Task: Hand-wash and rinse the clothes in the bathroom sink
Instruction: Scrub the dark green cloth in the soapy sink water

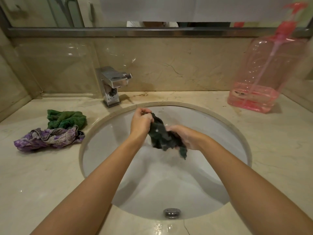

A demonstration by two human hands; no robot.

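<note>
Over the white oval sink [220,133] I hold a wet, dark green cloth [160,134] in both hands. My left hand [141,120] pinches its upper end, fingers curled round the fabric. My right hand [183,135] grips the bunched lower part, with soap suds on the skin; a loose corner hangs below it. A crumpled green garment [66,118] and a purple patterned garment [45,138] lie on the counter to the sink's left. No water runs from the chrome tap [112,85] behind the sink's left rim.
A large pink pump bottle [260,78], with a little liquid at its bottom, stands at the back right of the marble counter [279,150]. The sink's overflow fitting [171,212] sits in its near wall. A mirror runs along the wall above.
</note>
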